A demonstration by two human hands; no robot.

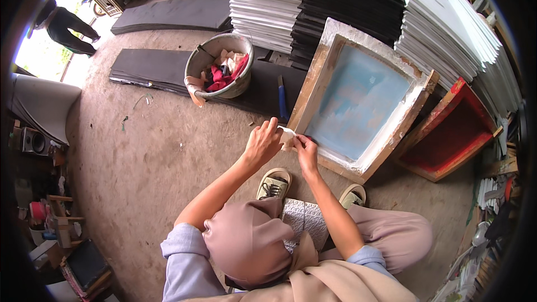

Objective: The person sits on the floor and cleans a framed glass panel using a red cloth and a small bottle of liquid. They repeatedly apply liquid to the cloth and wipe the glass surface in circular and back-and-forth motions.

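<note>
My left hand (264, 142) and my right hand (305, 154) meet in front of me, both with fingers closed on a small cream-white piece (287, 136), thin like cloth or tape. Its exact kind is hard to make out. Just beyond my right hand, a wooden-framed mesh screen (358, 106) leans tilted, its blue-grey mesh edged in white. A blue-handled cutter (282, 100) lies on dark sheets left of the screen. Farther left stands a grey bucket (239, 88) holding red and pale rags (226, 75), one hanging over the rim.
A red-stained wooden frame (434, 175) leans right of the screen. Behind are tall stacks of white sheets (263, 11), black sheets (347, 5) and more white sheets (447, 33). Shelves with clutter line the left side. A person (70, 28) stands by the bright doorway.
</note>
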